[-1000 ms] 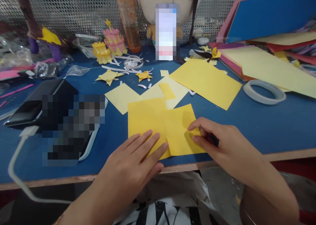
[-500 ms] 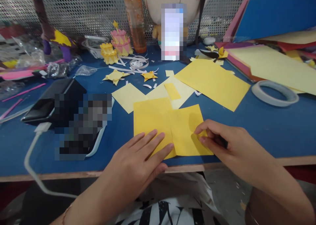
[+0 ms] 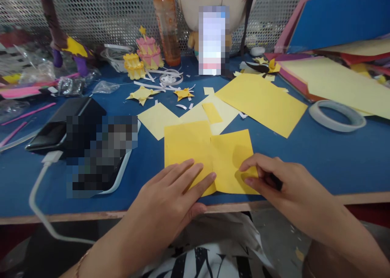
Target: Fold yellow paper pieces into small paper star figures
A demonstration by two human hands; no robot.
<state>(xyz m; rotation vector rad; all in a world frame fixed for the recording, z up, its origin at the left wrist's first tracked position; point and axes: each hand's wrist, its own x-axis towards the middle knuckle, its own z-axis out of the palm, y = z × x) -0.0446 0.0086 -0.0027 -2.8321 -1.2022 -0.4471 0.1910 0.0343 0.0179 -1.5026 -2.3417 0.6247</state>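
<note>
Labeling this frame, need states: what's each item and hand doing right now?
Left hand: flat, pressing the left yellow sheet.
Right hand: grip pinching the right yellow sheet at its edge.
Right yellow sheet: flat, overlapping the left one.
Tape ring: lying flat, untouched.
Orange bottle: upright.
Large yellow sheet: flat on the table.

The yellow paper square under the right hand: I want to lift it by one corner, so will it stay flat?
Probably not: the yellow paper square looks thin, so it would likely droop. The right hand pinches its edge, which seems to bend easily.
</note>
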